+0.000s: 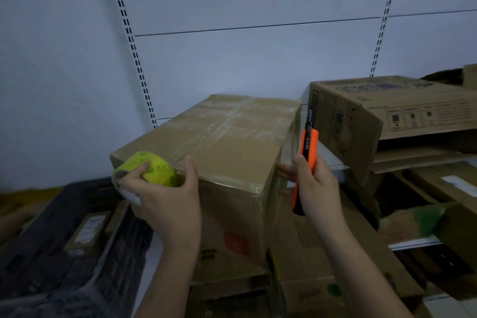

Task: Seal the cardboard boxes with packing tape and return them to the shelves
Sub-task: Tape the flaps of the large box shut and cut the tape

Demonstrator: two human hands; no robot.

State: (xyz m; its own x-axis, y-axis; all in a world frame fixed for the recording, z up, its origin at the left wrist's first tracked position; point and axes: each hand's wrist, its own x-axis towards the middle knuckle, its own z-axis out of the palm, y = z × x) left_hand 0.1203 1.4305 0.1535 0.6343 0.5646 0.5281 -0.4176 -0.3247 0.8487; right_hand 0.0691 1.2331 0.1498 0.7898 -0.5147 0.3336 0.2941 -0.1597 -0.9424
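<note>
Brown cardboard fills the space between my hands: the taped box (219,152) sits raised on a stack of other boxes (232,286), its top seams glossy with clear tape. My left hand (165,196) presses against the box's near left corner, thumb lying up over the top edge, while its fingers curl round a yellow-green tape roll (152,170) held at that same corner. My right hand (317,186) grips an orange and black utility knife (305,160) upright, just beside the box's right edge, with its fingertips reaching to touch the box's right face. Beyond the right hand, an open printed carton (382,121) lies tipped on a shelf (333,160), close to the box's far right corner, so room is tight there. Left of my left hand a dark crate (51,240) sits lower, and behind the box the pale wall panel (232,59) leaves open room above.
</note>
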